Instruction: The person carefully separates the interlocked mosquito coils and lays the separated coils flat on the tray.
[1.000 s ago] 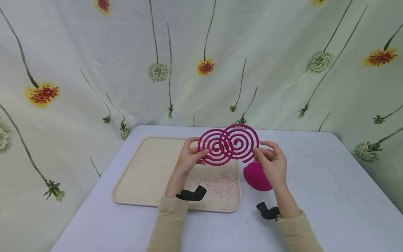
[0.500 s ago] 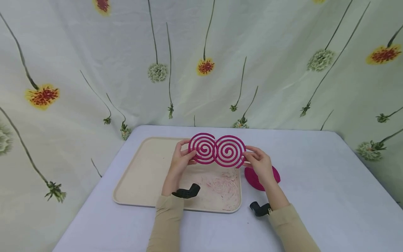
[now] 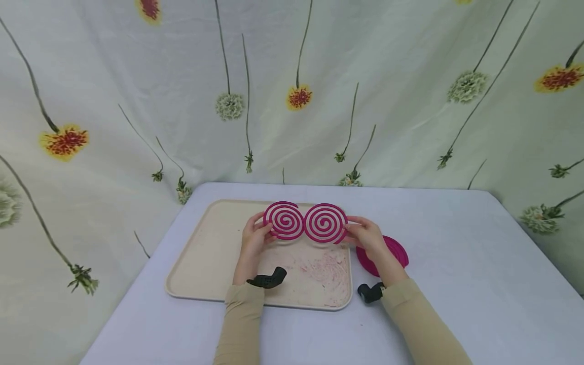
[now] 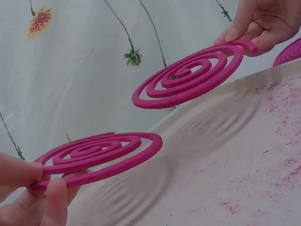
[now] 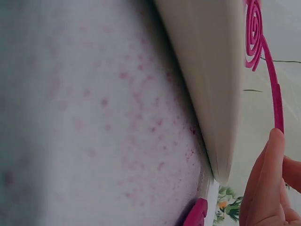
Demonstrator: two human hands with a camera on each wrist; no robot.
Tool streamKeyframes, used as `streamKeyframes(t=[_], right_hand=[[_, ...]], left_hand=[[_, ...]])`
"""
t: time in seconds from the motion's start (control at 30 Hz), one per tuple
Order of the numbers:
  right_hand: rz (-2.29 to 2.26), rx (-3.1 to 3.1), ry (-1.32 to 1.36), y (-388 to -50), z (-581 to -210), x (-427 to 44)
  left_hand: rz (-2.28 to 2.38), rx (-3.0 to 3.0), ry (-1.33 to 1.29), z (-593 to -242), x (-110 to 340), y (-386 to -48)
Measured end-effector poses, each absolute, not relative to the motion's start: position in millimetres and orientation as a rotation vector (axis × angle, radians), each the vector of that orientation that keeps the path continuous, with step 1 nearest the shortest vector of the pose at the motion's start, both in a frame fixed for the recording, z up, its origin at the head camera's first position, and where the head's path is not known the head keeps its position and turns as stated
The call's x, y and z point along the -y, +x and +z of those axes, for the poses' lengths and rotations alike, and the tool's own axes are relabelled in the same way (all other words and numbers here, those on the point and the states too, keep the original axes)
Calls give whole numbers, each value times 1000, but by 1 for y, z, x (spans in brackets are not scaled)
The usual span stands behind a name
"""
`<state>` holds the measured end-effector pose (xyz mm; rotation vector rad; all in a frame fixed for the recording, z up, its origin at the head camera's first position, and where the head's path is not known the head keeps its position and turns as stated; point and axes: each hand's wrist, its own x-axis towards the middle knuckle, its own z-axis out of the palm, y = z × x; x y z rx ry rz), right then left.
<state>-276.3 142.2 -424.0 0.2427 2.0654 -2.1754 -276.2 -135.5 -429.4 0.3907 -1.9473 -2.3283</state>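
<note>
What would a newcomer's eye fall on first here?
Likely the left magenta spiral and right magenta spiral, held up side by side above the beige tray by the left hand and right hand. Next, the magenta disc on the table beside the tray, and pink flecks over the tray's right part.

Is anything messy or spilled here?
Yes: pink crumbs, coloured like the mosquito coils, litter the right side of the beige tray; pink specks dot the white table too. The tray's left looks much cleaner.
</note>
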Motion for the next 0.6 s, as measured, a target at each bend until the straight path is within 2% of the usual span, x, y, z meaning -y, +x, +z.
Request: streamKeyframes(t=[0.33, 0.6], right_hand=[[-2179, -2019, 274, -284, -427, -133], [-2150, -1976, 299, -285, -426, -134]], left_hand=[[-2258, 1932, 501, -437, 141, -281], [-2194, 1992, 488, -435, 138, -281]])
